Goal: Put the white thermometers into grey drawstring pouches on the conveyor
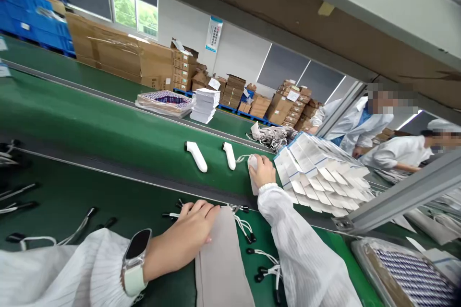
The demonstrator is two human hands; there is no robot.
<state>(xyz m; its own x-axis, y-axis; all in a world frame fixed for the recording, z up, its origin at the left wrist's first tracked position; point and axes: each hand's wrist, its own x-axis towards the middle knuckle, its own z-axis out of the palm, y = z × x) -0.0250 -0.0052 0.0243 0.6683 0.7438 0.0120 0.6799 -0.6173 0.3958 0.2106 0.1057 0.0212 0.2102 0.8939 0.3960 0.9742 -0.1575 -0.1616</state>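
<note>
Pouch (221, 259) lies under left hand (192, 228), right hand (262, 170) grips device (253, 168)

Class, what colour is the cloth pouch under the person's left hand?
The pouch is plain light grey, shown best in the head view beneath the left hand.

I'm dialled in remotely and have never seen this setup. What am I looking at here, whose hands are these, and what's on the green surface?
One picture, from a camera worn on a person's head, tilted. The left hand, with a watch on the wrist, rests flat on a stack of grey pouches. The right hand reaches onto the green belt and closes on a white device. Two similar devices lie beside it. Drawstring cords are scattered near the pouches, white boxes are fanned out at right. Two co-workers in white coats stand beyond.
</note>
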